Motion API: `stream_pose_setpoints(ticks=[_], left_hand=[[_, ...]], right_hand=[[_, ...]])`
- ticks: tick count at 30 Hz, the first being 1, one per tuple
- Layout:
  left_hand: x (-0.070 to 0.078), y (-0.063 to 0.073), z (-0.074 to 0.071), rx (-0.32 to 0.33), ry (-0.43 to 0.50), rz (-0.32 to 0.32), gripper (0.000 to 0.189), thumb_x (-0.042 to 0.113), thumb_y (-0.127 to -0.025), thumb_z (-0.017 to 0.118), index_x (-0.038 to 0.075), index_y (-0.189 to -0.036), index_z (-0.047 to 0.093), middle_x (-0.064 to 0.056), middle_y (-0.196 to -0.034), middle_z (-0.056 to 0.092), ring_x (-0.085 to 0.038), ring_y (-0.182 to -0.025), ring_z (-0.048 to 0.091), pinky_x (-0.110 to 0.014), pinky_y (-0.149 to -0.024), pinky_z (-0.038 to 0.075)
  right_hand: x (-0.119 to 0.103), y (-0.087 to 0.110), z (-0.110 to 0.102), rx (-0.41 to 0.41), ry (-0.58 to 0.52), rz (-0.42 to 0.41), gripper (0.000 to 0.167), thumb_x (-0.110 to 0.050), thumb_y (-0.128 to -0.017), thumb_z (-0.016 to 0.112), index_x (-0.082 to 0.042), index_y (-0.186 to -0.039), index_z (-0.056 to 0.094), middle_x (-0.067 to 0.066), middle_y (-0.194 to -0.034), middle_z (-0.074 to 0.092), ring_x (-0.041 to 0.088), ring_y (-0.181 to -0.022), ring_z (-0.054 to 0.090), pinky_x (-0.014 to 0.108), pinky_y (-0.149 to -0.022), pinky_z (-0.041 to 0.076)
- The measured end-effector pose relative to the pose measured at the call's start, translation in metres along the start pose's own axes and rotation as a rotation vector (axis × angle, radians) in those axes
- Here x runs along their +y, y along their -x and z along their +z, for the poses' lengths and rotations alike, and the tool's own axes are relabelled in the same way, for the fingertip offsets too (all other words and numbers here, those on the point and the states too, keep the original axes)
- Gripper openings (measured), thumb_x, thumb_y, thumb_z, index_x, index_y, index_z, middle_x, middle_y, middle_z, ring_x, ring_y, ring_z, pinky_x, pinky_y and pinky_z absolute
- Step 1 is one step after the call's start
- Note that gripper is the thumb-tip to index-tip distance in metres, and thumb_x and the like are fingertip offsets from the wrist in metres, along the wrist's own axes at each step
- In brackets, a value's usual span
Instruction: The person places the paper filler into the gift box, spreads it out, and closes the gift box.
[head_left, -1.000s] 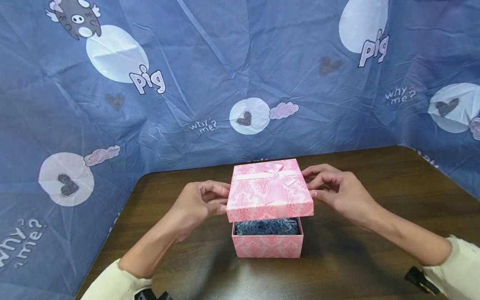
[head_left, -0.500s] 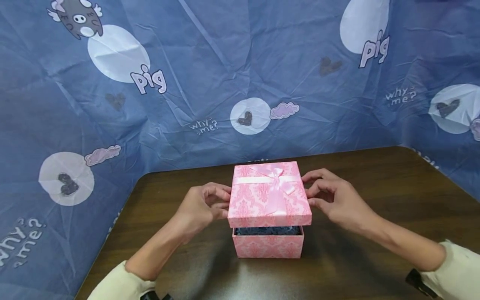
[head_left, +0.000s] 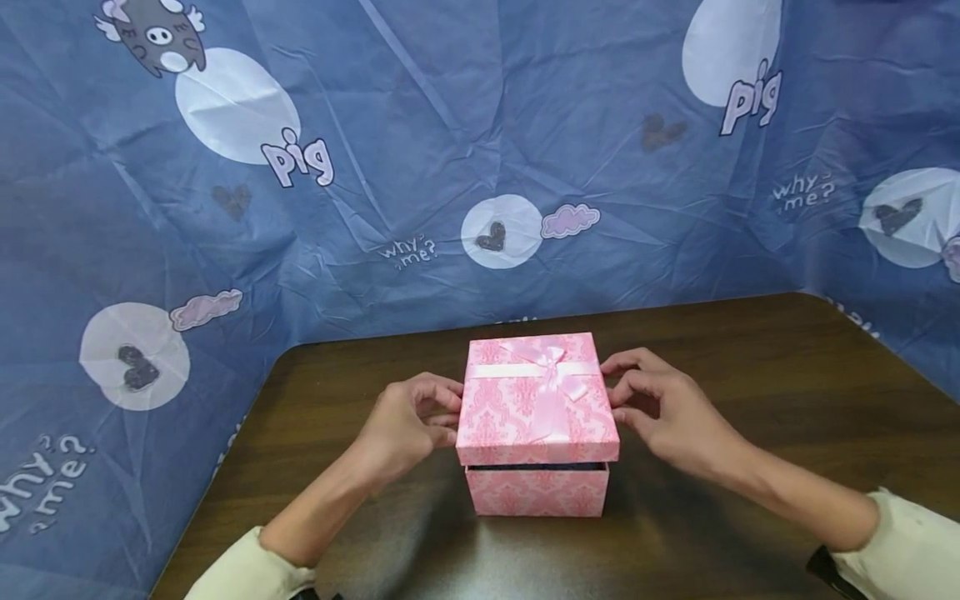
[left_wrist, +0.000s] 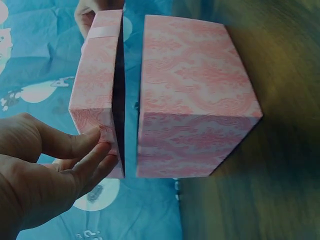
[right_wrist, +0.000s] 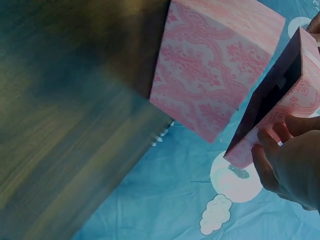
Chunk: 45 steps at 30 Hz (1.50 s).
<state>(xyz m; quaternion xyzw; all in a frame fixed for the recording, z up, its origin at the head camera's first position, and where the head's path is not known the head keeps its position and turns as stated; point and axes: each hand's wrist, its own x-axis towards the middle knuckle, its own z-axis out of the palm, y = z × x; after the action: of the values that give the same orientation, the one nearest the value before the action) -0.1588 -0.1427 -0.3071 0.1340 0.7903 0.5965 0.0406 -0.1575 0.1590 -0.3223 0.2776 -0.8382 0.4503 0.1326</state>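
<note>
A pink patterned gift box lid with a pale ribbon and bow hovers just over its matching box base, which stands on the table. My left hand grips the lid's left side between thumb and fingers. On the opposite side, my right hand pinches the lid's edge. Both wrist views show a narrow gap between lid and base. The lid's dark inside shows in the right wrist view. Only a thin dark strip of the base's opening is visible in the head view.
The brown wooden table extends around the box on all sides. Behind it and at both sides hangs a blue cloth printed with pigs, hearts and words. Pale sleeves cover the forearms.
Both hands have lowered the lid toward the base and levelled it. The blue shredded filling seen inside the base earlier is now hidden under the lid. The base has stayed put.
</note>
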Motion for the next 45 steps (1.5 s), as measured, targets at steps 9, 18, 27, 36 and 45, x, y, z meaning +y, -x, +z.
stream_pose_setpoints(ticks=[9, 18, 27, 36, 45], left_hand=[[-0.009, 0.001, 0.008, 0.037, -0.087, 0.038, 0.029, -0.031, -0.069, 0.061, -0.01, -0.087, 0.065, -0.018, -0.113, 0.062, -0.028, -0.092, 0.069, -0.03, -0.077, 0.056], [-0.022, 0.01, 0.012, 0.033, -0.081, 0.032, 0.029, -0.033, -0.068, 0.059, -0.009, -0.084, 0.064, -0.018, -0.113, 0.061, -0.028, -0.092, 0.068, -0.029, -0.076, 0.056], [-0.034, 0.012, 0.018, 0.049, -0.057, 0.04, 0.032, -0.037, -0.064, 0.057, -0.01, -0.082, 0.062, -0.018, -0.111, 0.06, -0.029, -0.091, 0.068, -0.029, -0.075, 0.056], [-0.038, 0.014, 0.016, 0.058, -0.234, 0.079, 0.025, -0.026, -0.07, 0.067, -0.004, -0.081, 0.065, -0.016, -0.113, 0.06, -0.027, -0.094, 0.067, -0.029, -0.075, 0.056], [-0.043, 0.029, -0.013, 0.082, -0.814, 0.043, 0.062, 0.039, -0.094, 0.061, 0.01, -0.145, 0.043, -0.015, -0.153, 0.033, -0.038, -0.141, 0.026, -0.061, -0.111, 0.014]], right_hand=[[0.008, 0.008, 0.009, -0.016, 0.028, 0.012, 0.031, 0.016, -0.074, 0.071, -0.015, -0.074, 0.065, 0.008, -0.113, 0.056, 0.024, -0.097, 0.057, 0.022, -0.072, 0.052], [0.013, 0.017, 0.018, -0.027, 0.061, 0.006, 0.035, 0.018, -0.073, 0.071, -0.016, -0.075, 0.065, 0.006, -0.113, 0.057, 0.022, -0.099, 0.057, 0.025, -0.074, 0.052], [0.02, 0.026, 0.027, -0.022, 0.121, -0.028, 0.036, 0.018, -0.072, 0.072, -0.017, -0.076, 0.064, 0.005, -0.114, 0.054, 0.025, -0.101, 0.056, 0.028, -0.079, 0.053], [0.02, 0.029, 0.023, -0.063, 0.196, -0.009, 0.028, 0.011, -0.075, 0.074, -0.015, -0.082, 0.068, 0.006, -0.118, 0.056, 0.025, -0.106, 0.057, 0.038, -0.084, 0.051], [0.011, 0.036, -0.01, -0.182, 0.483, 0.117, 0.056, -0.034, -0.096, 0.059, -0.004, -0.142, 0.046, 0.016, -0.152, 0.033, 0.04, -0.138, 0.03, 0.063, -0.11, 0.016]])
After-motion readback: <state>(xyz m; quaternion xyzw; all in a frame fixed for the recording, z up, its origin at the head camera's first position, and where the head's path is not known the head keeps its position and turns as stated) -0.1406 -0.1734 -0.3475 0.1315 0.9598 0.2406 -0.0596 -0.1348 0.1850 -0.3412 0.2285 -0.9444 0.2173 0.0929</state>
